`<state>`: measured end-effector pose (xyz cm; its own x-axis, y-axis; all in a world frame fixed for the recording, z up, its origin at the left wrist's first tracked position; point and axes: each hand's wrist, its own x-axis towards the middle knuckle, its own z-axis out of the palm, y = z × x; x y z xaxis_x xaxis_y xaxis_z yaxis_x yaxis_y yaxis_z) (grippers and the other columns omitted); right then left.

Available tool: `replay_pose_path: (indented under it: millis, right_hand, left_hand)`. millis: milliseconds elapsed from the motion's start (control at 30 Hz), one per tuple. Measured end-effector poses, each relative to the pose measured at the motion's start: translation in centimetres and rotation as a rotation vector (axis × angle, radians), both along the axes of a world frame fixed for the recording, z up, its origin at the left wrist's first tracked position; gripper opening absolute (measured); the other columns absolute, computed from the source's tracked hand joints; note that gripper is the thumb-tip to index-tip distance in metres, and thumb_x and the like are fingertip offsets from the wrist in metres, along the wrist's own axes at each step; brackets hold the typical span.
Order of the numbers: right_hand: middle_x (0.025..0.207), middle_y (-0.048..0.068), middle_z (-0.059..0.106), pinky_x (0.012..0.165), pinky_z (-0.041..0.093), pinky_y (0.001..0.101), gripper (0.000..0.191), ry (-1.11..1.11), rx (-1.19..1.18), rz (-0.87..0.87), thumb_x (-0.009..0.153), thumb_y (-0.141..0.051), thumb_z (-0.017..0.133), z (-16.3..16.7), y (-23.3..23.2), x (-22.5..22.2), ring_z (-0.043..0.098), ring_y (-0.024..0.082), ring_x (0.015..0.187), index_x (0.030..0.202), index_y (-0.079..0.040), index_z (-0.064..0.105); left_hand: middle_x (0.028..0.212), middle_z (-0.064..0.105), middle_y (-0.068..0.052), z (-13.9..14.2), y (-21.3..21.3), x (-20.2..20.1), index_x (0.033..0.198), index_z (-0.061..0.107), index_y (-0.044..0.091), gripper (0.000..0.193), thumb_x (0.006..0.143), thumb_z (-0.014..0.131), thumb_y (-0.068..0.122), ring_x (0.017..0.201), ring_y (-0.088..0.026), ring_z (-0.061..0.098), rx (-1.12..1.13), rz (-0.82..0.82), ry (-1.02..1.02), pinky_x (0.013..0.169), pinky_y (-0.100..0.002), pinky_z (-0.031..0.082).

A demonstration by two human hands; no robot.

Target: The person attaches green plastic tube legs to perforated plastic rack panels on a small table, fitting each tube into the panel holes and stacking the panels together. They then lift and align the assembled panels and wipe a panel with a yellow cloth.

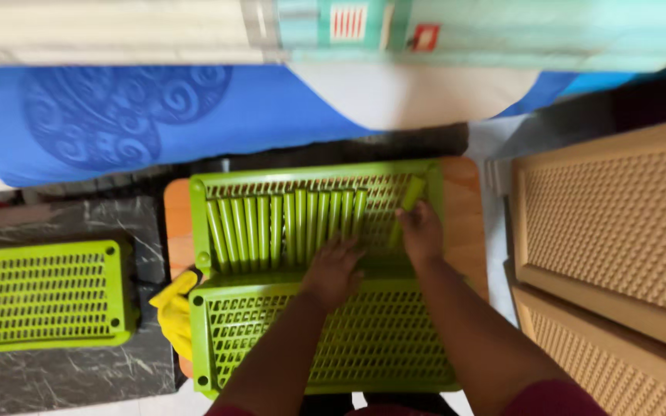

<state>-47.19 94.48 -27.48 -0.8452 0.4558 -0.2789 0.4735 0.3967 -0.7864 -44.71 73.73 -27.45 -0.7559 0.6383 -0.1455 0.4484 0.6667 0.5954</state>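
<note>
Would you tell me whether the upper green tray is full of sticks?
Partly full: green sticks line the upper tray from its left side; bare mesh shows on the right.

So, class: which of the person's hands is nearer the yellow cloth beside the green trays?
Left. The left hand rests on the green tubes, closer to the yellow cloth; the right hand is farther away.

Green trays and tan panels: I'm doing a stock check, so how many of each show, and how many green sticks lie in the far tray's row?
Green perforated trays: 3
Tan perforated panels: 2
Green sticks: about 11, plus 1 in the right hand
Total: about 17
</note>
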Motion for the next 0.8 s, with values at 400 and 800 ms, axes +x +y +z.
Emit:
replay_pose_path:
  millis: [400, 800]
  right_hand:
    - [0.101, 0.013, 0.073, 0.084, 0.057, 0.0406, 0.05, -0.186, 0.101, 0.218, 0.084, -0.039, 0.079, -3.0, -4.4, -1.1, 0.072, 0.029, 0.091, 0.12, -0.007, 0.065]
    - [0.109, 0.012, 0.07, 0.084, 0.054, 0.041, 0.031, -0.168, 0.079, 0.399, 0.101, -0.027, 0.063, 7.6, -7.9, 5.0, 0.068, 0.025, 0.097, 0.127, -0.01, 0.064]
  left_hand:
    - [0.155, 0.04, -0.01, -1.2, 2.2, -1.5, 0.136, 0.056, 0.014, 0.055, 0.09, 0.069, 0.041, 0.15, -0.039, 0.03, -0.18, -0.205, -0.024, 0.12, -0.06, 0.028]
    - [0.163, 0.029, -0.01, 10.2, -7.7, 4.2, 0.146, 0.05, 0.016, 0.062, 0.091, 0.066, 0.038, 0.153, -0.041, 0.016, -0.193, 0.162, -0.106, 0.12, -0.055, 0.021]
